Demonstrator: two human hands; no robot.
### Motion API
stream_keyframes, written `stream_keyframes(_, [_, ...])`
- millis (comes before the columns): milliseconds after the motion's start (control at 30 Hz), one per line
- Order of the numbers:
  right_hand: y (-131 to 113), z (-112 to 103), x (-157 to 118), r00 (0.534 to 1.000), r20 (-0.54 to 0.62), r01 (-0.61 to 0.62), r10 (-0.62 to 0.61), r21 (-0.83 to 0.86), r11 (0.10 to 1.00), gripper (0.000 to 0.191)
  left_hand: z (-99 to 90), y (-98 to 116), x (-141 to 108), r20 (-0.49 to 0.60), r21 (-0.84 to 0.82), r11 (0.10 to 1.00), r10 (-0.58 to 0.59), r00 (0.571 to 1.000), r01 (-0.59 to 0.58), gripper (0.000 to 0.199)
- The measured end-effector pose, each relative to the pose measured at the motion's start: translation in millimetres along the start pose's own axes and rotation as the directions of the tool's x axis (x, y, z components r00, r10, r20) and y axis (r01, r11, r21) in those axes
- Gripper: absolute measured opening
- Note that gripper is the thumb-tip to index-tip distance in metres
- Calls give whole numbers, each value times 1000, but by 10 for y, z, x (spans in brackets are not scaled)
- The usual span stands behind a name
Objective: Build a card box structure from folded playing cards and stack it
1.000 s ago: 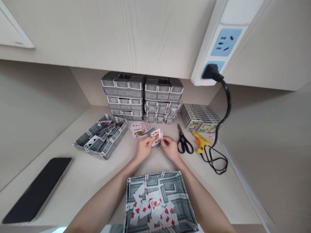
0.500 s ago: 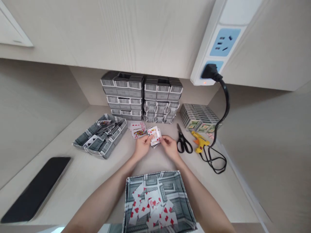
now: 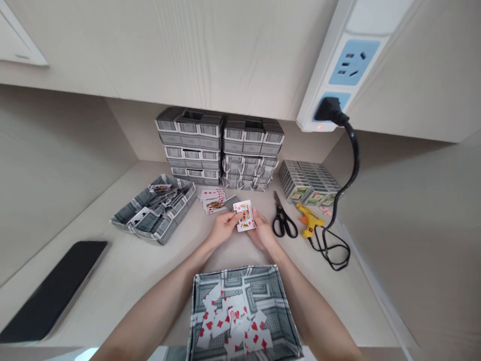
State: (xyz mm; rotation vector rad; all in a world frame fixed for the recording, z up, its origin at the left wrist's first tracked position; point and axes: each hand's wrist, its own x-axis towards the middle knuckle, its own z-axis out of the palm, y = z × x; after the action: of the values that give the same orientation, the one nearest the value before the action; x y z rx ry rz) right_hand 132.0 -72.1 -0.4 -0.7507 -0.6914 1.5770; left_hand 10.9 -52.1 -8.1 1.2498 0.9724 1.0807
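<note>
Between both hands is a small stack of playing cards (image 3: 245,215), a king of diamonds face up on top. My left hand (image 3: 224,225) pinches its left edge with the thumb over the face. My right hand (image 3: 262,228) grips the right side, its fingers partly hidden beneath. Just beyond lie face-up diamond cards (image 3: 213,200) and a face-down card (image 3: 232,202). Close to my body, between the forearms, stands an open box made of folded cards (image 3: 280,288), with several loose red-suit cards (image 3: 235,321) inside.
Card-made boxes (image 3: 193,133) are stacked at the back, beside packed card decks (image 3: 308,180). To the left are a card tray (image 3: 165,233) of folded cards and a black phone-like slab (image 3: 56,291). Scissors (image 3: 283,220) and a corded yellow glue gun (image 3: 310,220) lie right, under a power strip (image 3: 338,75).
The held cards have been squared into a neater stack and shifted slightly right and nearer. My right hand has moved further under them. A face-down card now shows behind my left hand.
</note>
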Motion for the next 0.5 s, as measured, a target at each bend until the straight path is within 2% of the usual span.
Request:
stream_keyframes(133, [62,-35,19,986,-90,111,-137,-251,962,32,-1,18,-16,17,61,998,22,1000,-23,40])
stream_keyframes(233, [88,-65,25,961,-115,164,-253,-500,850,34,2,23,-27,27,122,991,45,999,-48,41])
stream_keyframes(367, [56,-65,-12,911,-75,223,-407,-738,636,34,-2,14,-25,36,214,974,71,997,-77,43])
stream_keyframes(500, [-39,-22,-92,889,32,288,-458,-815,502,30,-17,2,-10,12,249,963,99,995,-99,42])
